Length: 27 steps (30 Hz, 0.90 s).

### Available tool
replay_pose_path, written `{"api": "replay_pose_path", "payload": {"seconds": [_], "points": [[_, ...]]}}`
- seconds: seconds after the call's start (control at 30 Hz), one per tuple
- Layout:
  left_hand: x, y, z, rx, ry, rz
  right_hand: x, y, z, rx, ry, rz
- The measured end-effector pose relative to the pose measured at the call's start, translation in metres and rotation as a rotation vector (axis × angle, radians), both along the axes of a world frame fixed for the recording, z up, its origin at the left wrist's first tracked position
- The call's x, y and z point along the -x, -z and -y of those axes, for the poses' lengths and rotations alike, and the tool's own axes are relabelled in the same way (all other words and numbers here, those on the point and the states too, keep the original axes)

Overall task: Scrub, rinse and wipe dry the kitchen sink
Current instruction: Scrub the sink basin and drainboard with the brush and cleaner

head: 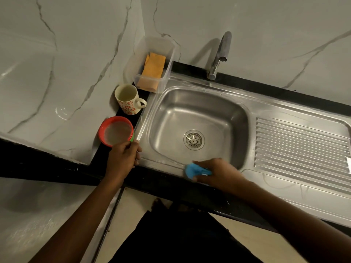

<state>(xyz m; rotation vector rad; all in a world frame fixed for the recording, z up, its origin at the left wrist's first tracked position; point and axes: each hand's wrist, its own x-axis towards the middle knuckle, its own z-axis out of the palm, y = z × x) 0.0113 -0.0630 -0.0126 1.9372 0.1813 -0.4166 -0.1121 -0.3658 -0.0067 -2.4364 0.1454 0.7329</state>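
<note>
1. My right hand grips a blue scrubber and presses it on the rim of the stainless steel sink at 6 o'clock of the basin, right beside the edge of the black desk.
2. My left hand sits at the rim's 8 o'clock corner with its fingers curled. I cannot tell whether it clasps the rim or the handle of the red-rimmed sieve just beyond it.
3. I judge this to be the scrubbing step, on the flat rim rather than in the bowl. I would keep the scrubber flat and use short overlapping strokes, going clockwise round to the tap at 12 o'clock.
4. On the ribbed drainboard at 3 o'clock, I would stroke along the grooves, not across them.
5. The basin walls come last, worked downward toward the drain strainer.
6. The floral mug at 10 o'clock and the clear tub holding an orange cloth at 11 o'clock stand near the rim, so I would keep strokes short there.
</note>
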Motion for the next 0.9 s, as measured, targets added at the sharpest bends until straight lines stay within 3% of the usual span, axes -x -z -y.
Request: {"api": "replay_pose_path", "payload": {"seconds": [0.17,0.47,0.73,0.9], "points": [[0.008,0.004,0.008,0.011,0.021,-0.015,0.020,-0.001,0.046,0.003,0.138,-0.061],[0.013,-0.004,0.036,0.027,0.076,0.013,-0.051,0.026,-0.054,-0.170,0.180,0.023],[0.011,0.004,0.048,0.028,0.084,0.021,0.038,0.015,0.080,-0.058,0.221,-0.030],[0.016,0.005,0.065,0.032,0.103,-0.002,0.013,0.018,0.058,-0.076,0.217,-0.056]]}}
